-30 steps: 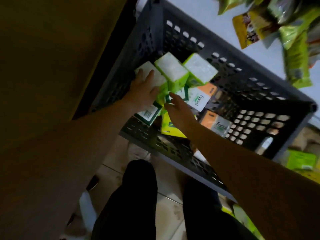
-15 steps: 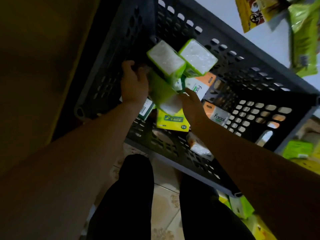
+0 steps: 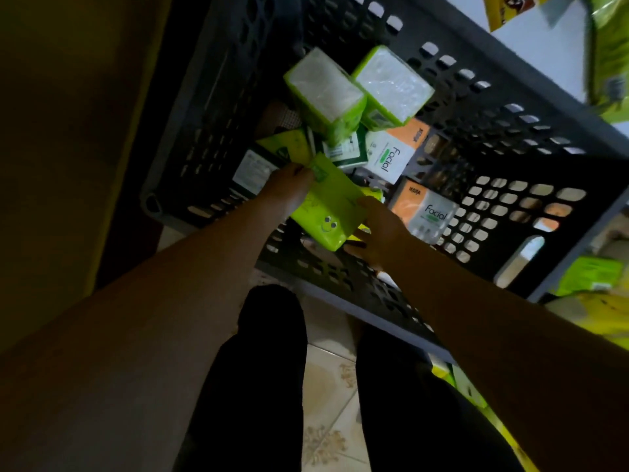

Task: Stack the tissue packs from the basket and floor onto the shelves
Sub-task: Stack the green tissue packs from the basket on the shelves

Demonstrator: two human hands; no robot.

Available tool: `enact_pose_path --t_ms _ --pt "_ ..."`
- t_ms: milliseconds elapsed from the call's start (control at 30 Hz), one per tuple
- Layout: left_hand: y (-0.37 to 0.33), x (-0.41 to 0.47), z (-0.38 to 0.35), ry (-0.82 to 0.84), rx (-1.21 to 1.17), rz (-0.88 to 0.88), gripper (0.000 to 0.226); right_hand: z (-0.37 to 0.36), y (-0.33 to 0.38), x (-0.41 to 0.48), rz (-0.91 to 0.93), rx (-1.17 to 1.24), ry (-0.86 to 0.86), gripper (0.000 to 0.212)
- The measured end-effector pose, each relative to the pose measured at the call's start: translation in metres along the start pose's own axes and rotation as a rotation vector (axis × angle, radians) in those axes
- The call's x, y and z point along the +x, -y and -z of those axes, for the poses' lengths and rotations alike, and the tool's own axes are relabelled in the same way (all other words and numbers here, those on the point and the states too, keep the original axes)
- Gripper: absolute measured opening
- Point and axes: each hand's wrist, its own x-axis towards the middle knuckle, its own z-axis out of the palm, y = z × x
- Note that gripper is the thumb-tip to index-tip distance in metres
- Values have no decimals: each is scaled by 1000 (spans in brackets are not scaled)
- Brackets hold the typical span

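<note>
A dark grey perforated basket [image 3: 357, 284] stands on the floor in front of me. Inside it lie several tissue packs: two green-edged packs [image 3: 325, 93] standing on end at the back, orange-and-white "Facial" packs [image 3: 425, 212] to the right, and flat packs beneath. I hold a bright green tissue pack [image 3: 328, 209] with a small smiley face above the basket's near side. My left hand [image 3: 286, 192] grips its left end. My right hand [image 3: 377, 229] grips its right end.
A dark wooden panel [image 3: 85, 131] rises at the left, close to the basket. Green and yellow packs [image 3: 589, 277] lie on the floor at the right. Hanging snack packets [image 3: 609, 52] show at the top right. My dark trouser legs [image 3: 265, 386] stand on tiled floor.
Both hands closed on the green pack and drew it up and toward me out of the pile. The two upright green-edged packs stayed at the back of the basket.
</note>
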Motion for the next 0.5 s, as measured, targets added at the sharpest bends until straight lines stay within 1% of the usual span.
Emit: enact_pose_path --t_ms 67,100,133,167,233,267,333,367,433,500 --pt "0 -18 7 -14 -71 -12 39 -1 4 -21 51 -5 -4 18" --pt "0 -33 11 -16 -108 -10 42 1 5 -35 99 -25 -12 21" --pt "-1 -42 13 -23 -138 -3 44 1 8 -45 161 -50 -13 20" --pt "-4 -53 16 -40 -158 -1 46 1 11 -58 213 -82 -11 17" --pt "-12 -89 26 -110 -210 -26 44 1 14 -98 289 -166 2 22" --pt "-18 -109 31 -149 -265 -50 41 -1 16 -118 314 -197 2 22" --pt "-29 -155 43 -185 -397 -74 40 -5 18 -166 395 -247 -9 13" --pt "-34 -182 49 -191 -456 -88 41 -6 17 -189 446 -280 -11 15" --pt "-47 -243 65 -194 -542 -119 46 -7 18 -245 547 -338 -16 40" --pt "-64 -309 85 -210 -579 -193 50 -11 20 -314 638 -418 -31 48"
